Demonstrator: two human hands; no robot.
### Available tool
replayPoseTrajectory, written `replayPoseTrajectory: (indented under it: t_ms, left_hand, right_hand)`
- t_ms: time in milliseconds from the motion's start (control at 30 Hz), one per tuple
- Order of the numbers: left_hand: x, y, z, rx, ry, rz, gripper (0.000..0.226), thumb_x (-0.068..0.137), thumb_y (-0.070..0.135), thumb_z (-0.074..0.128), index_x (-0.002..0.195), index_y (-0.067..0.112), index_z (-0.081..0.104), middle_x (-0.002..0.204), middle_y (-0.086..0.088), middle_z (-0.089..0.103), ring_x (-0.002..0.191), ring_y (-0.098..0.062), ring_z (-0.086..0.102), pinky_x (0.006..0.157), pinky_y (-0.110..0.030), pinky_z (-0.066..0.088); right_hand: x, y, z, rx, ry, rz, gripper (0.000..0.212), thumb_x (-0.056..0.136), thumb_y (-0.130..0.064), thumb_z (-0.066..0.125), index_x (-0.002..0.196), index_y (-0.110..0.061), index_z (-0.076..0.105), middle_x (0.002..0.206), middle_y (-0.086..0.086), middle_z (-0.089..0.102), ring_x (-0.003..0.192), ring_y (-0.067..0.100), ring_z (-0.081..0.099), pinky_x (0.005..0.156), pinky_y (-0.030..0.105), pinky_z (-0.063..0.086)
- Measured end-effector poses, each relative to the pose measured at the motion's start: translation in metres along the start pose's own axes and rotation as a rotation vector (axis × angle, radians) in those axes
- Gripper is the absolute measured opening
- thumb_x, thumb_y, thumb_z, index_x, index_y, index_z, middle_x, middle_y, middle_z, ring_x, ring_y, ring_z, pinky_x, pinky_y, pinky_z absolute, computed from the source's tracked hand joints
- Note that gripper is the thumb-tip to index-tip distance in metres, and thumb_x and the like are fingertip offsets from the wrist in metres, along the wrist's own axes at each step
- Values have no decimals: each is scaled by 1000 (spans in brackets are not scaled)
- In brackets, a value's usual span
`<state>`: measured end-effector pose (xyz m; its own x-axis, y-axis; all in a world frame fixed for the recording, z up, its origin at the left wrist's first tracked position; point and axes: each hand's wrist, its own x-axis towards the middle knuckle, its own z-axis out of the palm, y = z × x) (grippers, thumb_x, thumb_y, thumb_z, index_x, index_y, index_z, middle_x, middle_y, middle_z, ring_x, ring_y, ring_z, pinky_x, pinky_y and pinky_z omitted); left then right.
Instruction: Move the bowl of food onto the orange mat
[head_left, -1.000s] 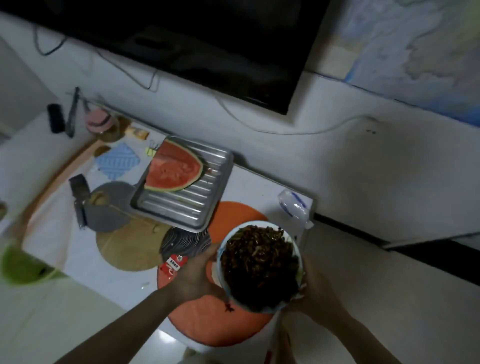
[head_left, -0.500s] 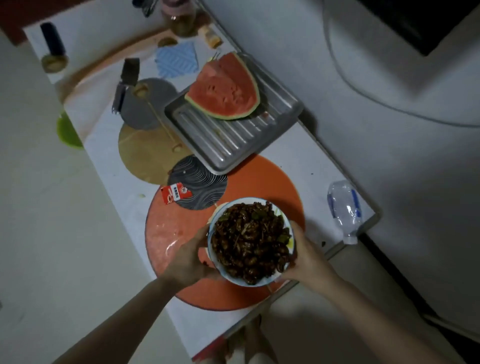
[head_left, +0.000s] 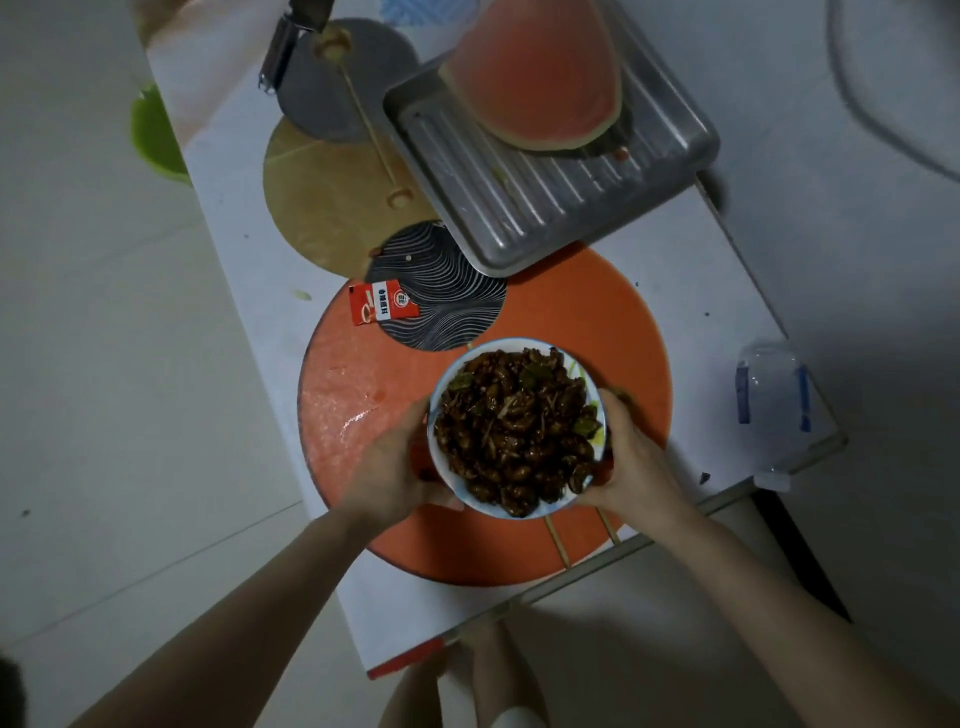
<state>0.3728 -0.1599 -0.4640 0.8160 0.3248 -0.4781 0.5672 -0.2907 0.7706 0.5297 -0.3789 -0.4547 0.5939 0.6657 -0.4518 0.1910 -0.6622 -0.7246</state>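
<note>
A white bowl (head_left: 452, 480) heaped with dark brown cooked food is over the middle of the round orange mat (head_left: 597, 322). My left hand (head_left: 392, 470) grips the bowl's left side and my right hand (head_left: 631, 460) grips its right side. Whether the bowl's base touches the mat is hidden by the bowl itself. The mat lies on a small white table (head_left: 685, 260), near its front edge.
A metal tray (head_left: 545, 208) with a watermelon slice (head_left: 535, 83) overlaps the mat's far edge. A black patterned coaster (head_left: 452, 301) and a red sachet (head_left: 379, 304) lie on the mat's upper left. Two wooden skewers (head_left: 558, 545) lie under the bowl. A plastic bottle (head_left: 771, 400) rests at the table's right corner.
The bowl, held in both hands, has moved further over the mat toward its middle. The camera has tilted down and come closer.
</note>
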Motion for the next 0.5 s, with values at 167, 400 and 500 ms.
replayPoseTrajectory:
  t_ms: [167, 400, 500]
  left_hand:
    - [-4, 4, 1, 67, 43, -25, 110, 47, 20, 93, 138, 33, 32, 125, -1, 63, 112, -23, 56, 94, -39, 47]
    - [-28, 31, -13, 438, 25, -136, 112, 63, 31, 84, 147, 27, 9, 139, -13, 48, 127, -33, 43, 109, -49, 34]
    - [-41, 52, -40, 757, 46, -138, 95, 80, 42, 67, 147, 30, 0, 156, -10, 21, 144, -29, 18, 118, -48, 10]
  right_hand:
    - [-4, -8, -3, -10, -26, 31, 117, 53, -29, 91, 144, -29, 17, 128, -16, 46, 122, 12, 48, 98, 36, 46]
    - [-21, -23, -15, -160, -82, 194, 131, 56, -7, 89, 148, -20, -3, 154, 11, 27, 134, 30, 39, 106, 52, 40]
    - [-30, -45, -36, -340, -71, 238, 113, 70, -4, 78, 148, -21, -2, 153, 12, 27, 132, 31, 41, 102, 50, 44]
